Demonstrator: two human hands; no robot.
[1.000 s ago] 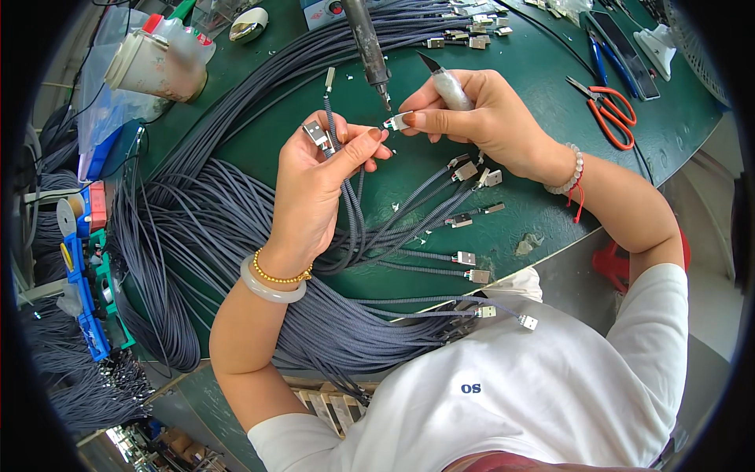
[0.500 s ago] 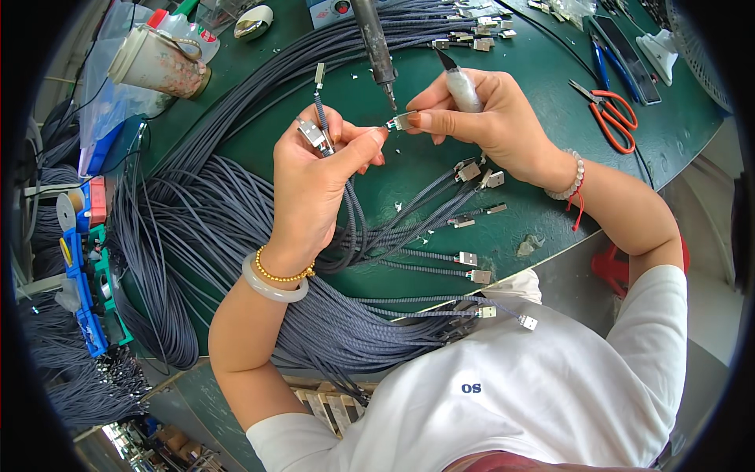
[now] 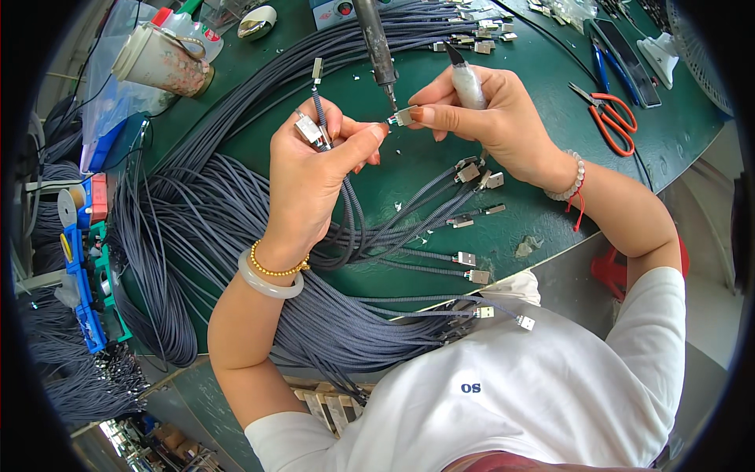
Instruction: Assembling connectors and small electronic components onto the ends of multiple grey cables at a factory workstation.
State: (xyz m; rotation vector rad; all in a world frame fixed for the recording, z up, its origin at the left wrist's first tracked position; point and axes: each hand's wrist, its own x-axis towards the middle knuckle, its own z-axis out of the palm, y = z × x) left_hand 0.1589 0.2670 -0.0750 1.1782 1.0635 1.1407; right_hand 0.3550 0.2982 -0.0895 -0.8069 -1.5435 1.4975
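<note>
My left hand (image 3: 311, 161) is closed on grey braided cables (image 3: 318, 108), and a silver USB connector (image 3: 307, 129) pokes out between its fingers. Its thumb and forefinger pinch a cable end just left of another metal USB connector (image 3: 405, 117), where small coloured wires show. My right hand (image 3: 503, 122) grips that connector between thumb and forefinger. Tucked in the same hand is a knife-like tool (image 3: 468, 85) with a white wrapped handle and a dark pointed tip. A soldering iron (image 3: 377, 55) hangs tip down, its point right at the wired end; whether they touch, I cannot tell.
Bundles of grey cables (image 3: 197, 212) sweep over the green table (image 3: 440, 283). Several connector-ended cables lie below my hands. Orange-handled cutters (image 3: 613, 122), blue-handled pliers (image 3: 602, 71) and a phone (image 3: 627, 63) lie right. A stained cup (image 3: 161, 59) and blue bins (image 3: 79, 275) stand left.
My left hand has shifted slightly left with its cables, and a small gap now shows between its fingertips and the connector. My right hand has stayed nearly still, its grip the same.
</note>
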